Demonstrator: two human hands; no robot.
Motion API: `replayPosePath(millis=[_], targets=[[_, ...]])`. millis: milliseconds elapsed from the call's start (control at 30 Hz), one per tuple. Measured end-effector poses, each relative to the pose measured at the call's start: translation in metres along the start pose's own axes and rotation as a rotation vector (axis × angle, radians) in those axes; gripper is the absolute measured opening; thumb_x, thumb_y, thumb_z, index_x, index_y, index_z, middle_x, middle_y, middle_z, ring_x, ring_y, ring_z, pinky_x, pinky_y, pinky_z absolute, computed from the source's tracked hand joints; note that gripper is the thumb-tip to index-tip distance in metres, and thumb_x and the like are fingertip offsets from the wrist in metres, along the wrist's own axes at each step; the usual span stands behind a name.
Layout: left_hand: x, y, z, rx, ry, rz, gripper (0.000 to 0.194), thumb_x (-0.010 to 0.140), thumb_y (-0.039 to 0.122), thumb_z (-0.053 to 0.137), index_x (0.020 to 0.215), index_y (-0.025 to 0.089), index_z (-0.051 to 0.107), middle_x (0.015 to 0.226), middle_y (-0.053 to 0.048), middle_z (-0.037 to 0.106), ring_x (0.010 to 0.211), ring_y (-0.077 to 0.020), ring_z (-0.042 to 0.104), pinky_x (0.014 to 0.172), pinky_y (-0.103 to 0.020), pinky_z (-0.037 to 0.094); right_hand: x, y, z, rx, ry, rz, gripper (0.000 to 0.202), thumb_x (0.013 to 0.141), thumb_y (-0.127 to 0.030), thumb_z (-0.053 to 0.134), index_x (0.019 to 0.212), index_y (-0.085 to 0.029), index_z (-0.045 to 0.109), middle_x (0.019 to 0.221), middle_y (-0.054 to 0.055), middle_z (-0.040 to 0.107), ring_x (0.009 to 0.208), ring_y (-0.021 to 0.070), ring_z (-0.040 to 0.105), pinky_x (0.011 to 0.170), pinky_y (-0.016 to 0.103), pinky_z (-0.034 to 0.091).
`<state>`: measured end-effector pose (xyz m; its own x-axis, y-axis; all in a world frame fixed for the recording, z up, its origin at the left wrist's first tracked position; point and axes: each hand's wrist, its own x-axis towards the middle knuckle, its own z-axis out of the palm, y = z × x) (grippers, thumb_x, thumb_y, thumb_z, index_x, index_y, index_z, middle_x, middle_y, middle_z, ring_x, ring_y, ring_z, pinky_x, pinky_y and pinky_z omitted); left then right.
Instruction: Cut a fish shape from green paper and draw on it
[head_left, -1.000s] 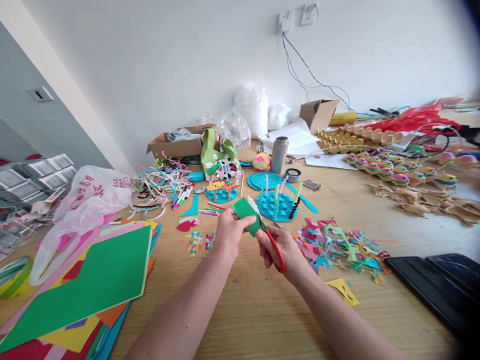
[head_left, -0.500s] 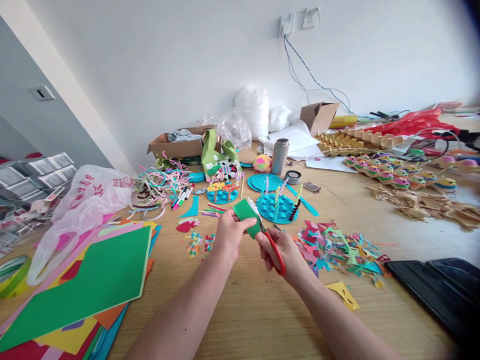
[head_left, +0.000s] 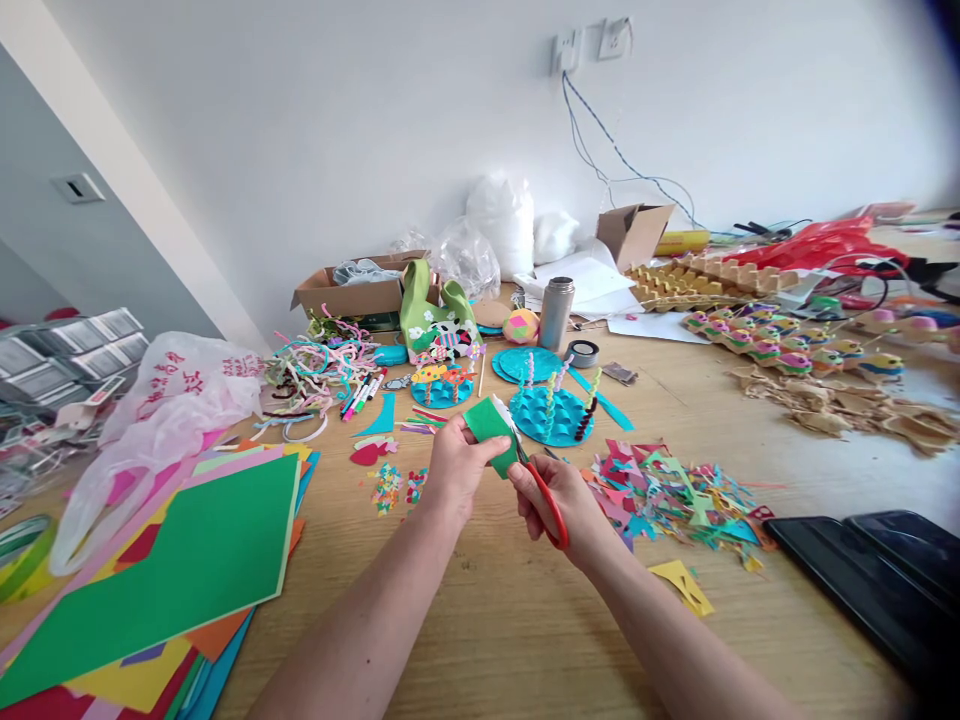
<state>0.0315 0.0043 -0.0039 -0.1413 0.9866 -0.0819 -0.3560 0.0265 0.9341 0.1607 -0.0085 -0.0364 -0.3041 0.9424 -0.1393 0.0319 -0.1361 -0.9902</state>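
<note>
Above the near part of the wooden table (head_left: 495, 625), the right hand (head_left: 576, 508) is closed around the red handles of the scissors (head_left: 556, 515), whose blades meet the right side of the green paper (head_left: 484, 422). The left hand (head_left: 456, 468) pinches this paper between thumb and fingers, so it is held tilted in the air. The paper should be very light and easy to bend or crease; I think it is best taken flat near its left edge, away from the blades. It looks plain, bright green, roughly rectangular; something whitish, not clear to me, shows along its far right edge. Farther, a blue base (head_left: 534, 426) carries upright fuzzy stems (head_left: 550, 402), and behind stands a metal flask (head_left: 556, 315).
</note>
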Motion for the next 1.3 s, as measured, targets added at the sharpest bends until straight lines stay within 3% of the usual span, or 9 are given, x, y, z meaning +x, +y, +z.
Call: replayPosePath(millis=[167, 800, 1300], targets=[[0.0007, -0.0003, -0.0009, 0.009, -0.007, -0.007, 0.034, 0.049, 0.018, 0.080, 0.077, 0.014, 0.060, 0.068, -0.001, 0.066, 0.059, -0.0125, 0.059, 0.060, -0.025, 0.046, -0.0004, -0.0010, 0.0000, 0.006, 0.002, 0.003, 0.043, 0.071, -0.053, 0.067, 0.063, -0.020, 0.042, 0.042, -0.007, 0.052, 0.027, 0.0066, 0.045, 0.028, 0.015, 0.026], [-0.0001, 0.0006, -0.0005, 0.025, -0.005, 0.001, 0.034, 0.052, 0.018, 0.079, 0.080, 0.014, 0.061, 0.069, -0.001, 0.067, 0.059, -0.0118, 0.059, 0.059, -0.023, 0.047, -0.0014, -0.0041, 0.0010, -0.015, 0.003, 0.022, 0.051, 0.068, -0.065, 0.063, 0.063, -0.019, 0.042, 0.043, -0.006, 0.054, 0.028, 0.0062, 0.047, 0.028, 0.015, 0.027], [-0.0004, 0.0025, -0.0002, 0.018, -0.008, -0.005, 0.035, 0.051, 0.017, 0.079, 0.082, 0.014, 0.062, 0.070, -0.001, 0.068, 0.059, -0.0120, 0.060, 0.059, -0.023, 0.047, 0.0004, -0.0039, 0.0009, 0.009, 0.009, 0.033, 0.047, 0.068, -0.058, 0.068, 0.062, -0.020, 0.041, 0.040, -0.007, 0.053, 0.025, 0.0058, 0.044, 0.026, 0.014, 0.024]])
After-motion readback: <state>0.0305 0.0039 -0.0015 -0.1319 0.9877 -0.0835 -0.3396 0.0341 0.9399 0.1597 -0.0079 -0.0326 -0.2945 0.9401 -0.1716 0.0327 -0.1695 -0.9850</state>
